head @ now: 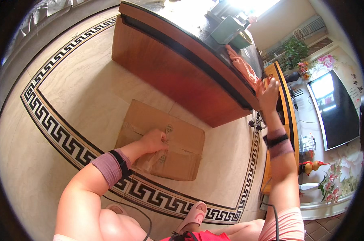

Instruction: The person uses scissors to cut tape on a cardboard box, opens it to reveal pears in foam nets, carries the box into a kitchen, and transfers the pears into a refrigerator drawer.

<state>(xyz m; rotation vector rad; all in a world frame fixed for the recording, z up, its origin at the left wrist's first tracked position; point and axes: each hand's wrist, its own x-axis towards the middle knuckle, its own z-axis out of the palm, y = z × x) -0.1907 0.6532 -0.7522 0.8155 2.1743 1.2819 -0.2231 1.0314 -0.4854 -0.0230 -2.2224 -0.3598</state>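
A closed cardboard box (179, 135) lies on the tiled floor, below the side of a wooden table. My left hand (155, 140) is over the box, its fingers pinched on a loose strip of clear packing tape (148, 161) along the box top. My right hand (269, 92) is raised at the table's near right corner, beside a pink cloth (242, 64) that hangs over the edge. The fingers of the right hand are partly bent; whether they touch the cloth cannot be told.
The dark-topped wooden table (176, 72) stands just beyond the box. A green container (228, 30) is on it. To the right are a wooden cabinet (286, 105) and a television (335, 110). Cables run past both arms, and a pink slipper (195, 215) is near the box.
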